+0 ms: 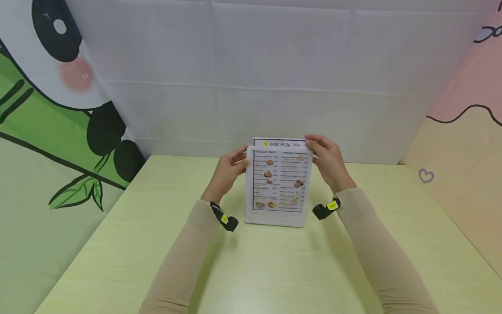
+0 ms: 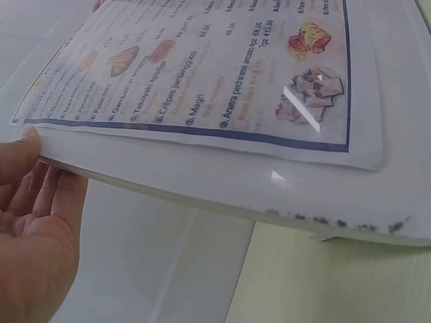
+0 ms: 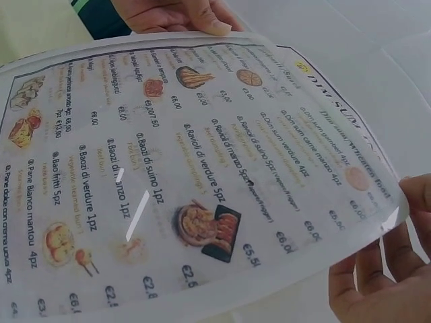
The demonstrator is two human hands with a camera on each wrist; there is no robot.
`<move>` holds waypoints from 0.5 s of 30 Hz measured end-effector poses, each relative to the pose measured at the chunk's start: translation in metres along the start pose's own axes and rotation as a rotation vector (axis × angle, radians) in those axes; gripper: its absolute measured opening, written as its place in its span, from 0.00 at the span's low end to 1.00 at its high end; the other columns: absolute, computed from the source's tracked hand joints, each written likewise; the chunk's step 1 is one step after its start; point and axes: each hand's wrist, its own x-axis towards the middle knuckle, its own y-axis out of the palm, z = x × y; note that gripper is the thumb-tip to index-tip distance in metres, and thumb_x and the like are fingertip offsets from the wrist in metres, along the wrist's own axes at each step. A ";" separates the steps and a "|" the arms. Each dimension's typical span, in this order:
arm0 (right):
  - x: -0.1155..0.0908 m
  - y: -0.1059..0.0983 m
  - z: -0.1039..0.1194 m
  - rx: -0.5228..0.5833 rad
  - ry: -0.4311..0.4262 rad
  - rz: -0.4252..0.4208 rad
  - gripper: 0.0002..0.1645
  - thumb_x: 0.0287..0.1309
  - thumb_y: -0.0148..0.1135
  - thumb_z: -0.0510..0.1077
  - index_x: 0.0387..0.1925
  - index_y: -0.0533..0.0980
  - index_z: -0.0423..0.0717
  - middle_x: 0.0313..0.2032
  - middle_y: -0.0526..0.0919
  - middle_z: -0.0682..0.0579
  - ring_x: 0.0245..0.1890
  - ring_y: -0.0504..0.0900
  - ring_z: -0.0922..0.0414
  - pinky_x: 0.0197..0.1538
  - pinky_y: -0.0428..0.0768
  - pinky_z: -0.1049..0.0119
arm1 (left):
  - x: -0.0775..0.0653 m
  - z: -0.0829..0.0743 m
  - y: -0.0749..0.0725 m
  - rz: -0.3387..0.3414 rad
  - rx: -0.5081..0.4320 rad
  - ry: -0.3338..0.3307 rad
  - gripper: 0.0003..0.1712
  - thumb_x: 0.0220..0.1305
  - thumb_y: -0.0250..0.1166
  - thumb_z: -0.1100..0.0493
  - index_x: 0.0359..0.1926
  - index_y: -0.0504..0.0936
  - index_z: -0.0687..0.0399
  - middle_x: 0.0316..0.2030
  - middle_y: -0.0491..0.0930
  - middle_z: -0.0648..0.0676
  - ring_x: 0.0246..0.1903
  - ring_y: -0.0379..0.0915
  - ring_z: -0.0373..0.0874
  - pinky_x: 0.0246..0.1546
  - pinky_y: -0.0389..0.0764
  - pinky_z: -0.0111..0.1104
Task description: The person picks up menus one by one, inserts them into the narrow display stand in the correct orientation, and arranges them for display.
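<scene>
A printed dim sum menu sheet point(image 1: 284, 183) sits in a flat, clear holder with a white rim point(image 1: 274, 219). Its top strip, reading "DIM SUM INN", sticks up above the holder's upper edge. At the upper left side, my left hand point(image 1: 227, 172) pinches the holder between thumb and fingers. My right hand point(image 1: 330, 163) pinches at the upper right corner, thumb in front by the projecting strip and fingers behind. Dark scuffs point(image 2: 337, 223) mark the holder's edge in the left wrist view. Whether its lower edge touches the table cannot be told.
A pale wood-grain table point(image 1: 266, 270) lies beneath both arms. White cloth point(image 1: 282, 78) hangs behind it. Cartoon-printed panels flank it, a green and white one point(image 1: 47, 144) at left and a pink and cream one point(image 1: 466, 148) at right.
</scene>
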 end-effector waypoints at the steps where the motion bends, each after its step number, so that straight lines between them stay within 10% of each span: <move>1: 0.000 0.000 0.000 0.000 -0.001 -0.002 0.16 0.65 0.59 0.44 0.53 0.76 0.45 0.41 0.81 0.57 0.40 0.78 0.59 0.45 0.77 0.68 | 0.000 0.000 0.000 0.002 0.002 0.001 0.28 0.68 0.59 0.65 0.68 0.68 0.54 0.60 0.75 0.60 0.52 0.77 0.49 0.57 0.78 0.40; 15: 0.002 -0.003 0.001 -0.025 0.025 -0.010 0.24 0.60 0.64 0.49 0.53 0.75 0.39 0.40 0.81 0.57 0.40 0.78 0.59 0.47 0.77 0.68 | 0.000 0.000 0.001 -0.001 0.013 -0.002 0.28 0.68 0.59 0.64 0.68 0.69 0.51 0.59 0.75 0.59 0.53 0.77 0.50 0.57 0.78 0.39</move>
